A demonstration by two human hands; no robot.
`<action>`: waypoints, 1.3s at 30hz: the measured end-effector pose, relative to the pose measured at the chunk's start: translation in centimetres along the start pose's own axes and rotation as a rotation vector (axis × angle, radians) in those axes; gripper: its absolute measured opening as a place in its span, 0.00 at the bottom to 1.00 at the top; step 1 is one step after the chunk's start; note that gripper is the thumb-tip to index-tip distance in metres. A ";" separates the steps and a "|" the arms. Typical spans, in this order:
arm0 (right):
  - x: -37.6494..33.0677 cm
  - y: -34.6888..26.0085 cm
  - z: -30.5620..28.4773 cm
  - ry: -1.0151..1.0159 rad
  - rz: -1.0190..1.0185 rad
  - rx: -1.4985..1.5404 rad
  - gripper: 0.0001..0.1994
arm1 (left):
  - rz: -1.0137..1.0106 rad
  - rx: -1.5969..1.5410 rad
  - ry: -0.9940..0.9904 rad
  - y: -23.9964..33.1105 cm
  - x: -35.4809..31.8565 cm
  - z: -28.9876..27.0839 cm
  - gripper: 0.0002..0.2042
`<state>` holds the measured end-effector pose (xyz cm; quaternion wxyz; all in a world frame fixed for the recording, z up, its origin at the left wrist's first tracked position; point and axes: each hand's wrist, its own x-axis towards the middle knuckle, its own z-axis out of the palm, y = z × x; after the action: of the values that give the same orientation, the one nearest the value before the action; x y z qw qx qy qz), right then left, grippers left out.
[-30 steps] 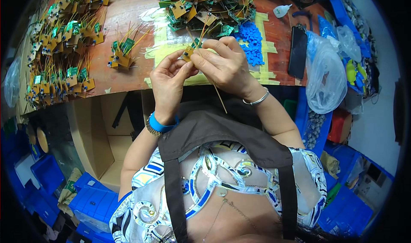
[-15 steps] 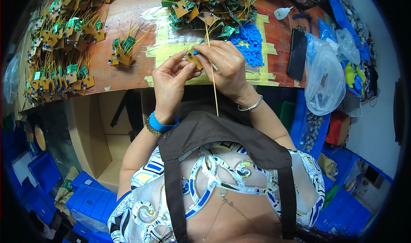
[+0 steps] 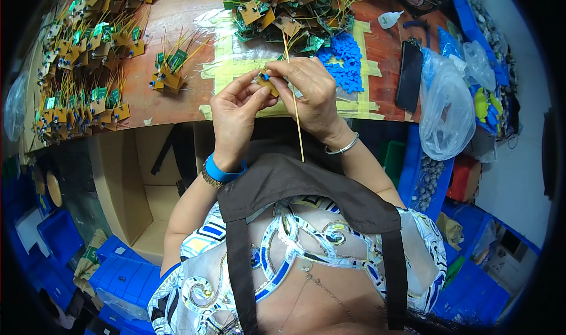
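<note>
A small tan circuit board [image 3: 270,88] is pinched between the thumb and fingers of my left hand [image 3: 236,108]. On its upper edge sits a small blue plastic piece [image 3: 266,76], with the fingertips of my right hand [image 3: 309,93] closed at it. My right hand also grips a thin wooden stick [image 3: 297,120], which slants down toward the apron. Just right of that hand lies a pile of small blue plastic pieces [image 3: 348,63]. Beyond both hands is a heap of tan and green circuit boards with wires [image 3: 283,16]. The inner fingers of each hand are partly hidden.
Wired boards [image 3: 82,58] stand in rows on the left, with a small cluster [image 3: 170,78] beside them. To the right are a black phone [image 3: 408,75], a white bottle [image 3: 389,19] and a clear plastic bag [image 3: 448,111]. An open cardboard box [image 3: 121,181] stands below the table edge.
My right hand has turned slightly, and the stick's lower end has swung a little to the right. My left hand stays nearly still with the board.
</note>
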<state>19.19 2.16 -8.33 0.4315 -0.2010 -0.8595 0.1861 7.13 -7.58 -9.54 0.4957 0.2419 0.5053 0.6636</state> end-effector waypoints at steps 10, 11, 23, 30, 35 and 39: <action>-0.1 -0.1 0.3 -0.001 0.053 0.014 0.14 | 0.016 0.002 0.006 0.1 0.0 0.1 0.15; -0.1 -0.1 0.3 0.006 0.057 0.019 0.14 | 0.021 0.009 0.016 0.1 0.0 0.1 0.14; 0.6 -0.9 1.3 0.046 0.039 0.102 0.14 | 0.177 0.086 0.172 0.6 0.5 -1.7 0.09; 0.6 0.1 0.2 0.110 0.117 0.127 0.13 | 0.688 0.710 0.585 1.6 2.5 -9.6 0.09; -0.1 0.1 0.4 0.085 0.130 0.131 0.13 | 0.719 1.042 0.698 2.9 2.2 -12.3 0.08; 0.0 0.5 -0.1 0.101 0.142 0.117 0.14 | 0.580 1.355 0.762 3.7 1.8 -12.6 0.10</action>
<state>19.39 2.59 -8.54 0.4709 -0.2450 -0.8080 0.2559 -5.44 -11.35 -11.16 -0.1534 0.3672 0.8465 0.3536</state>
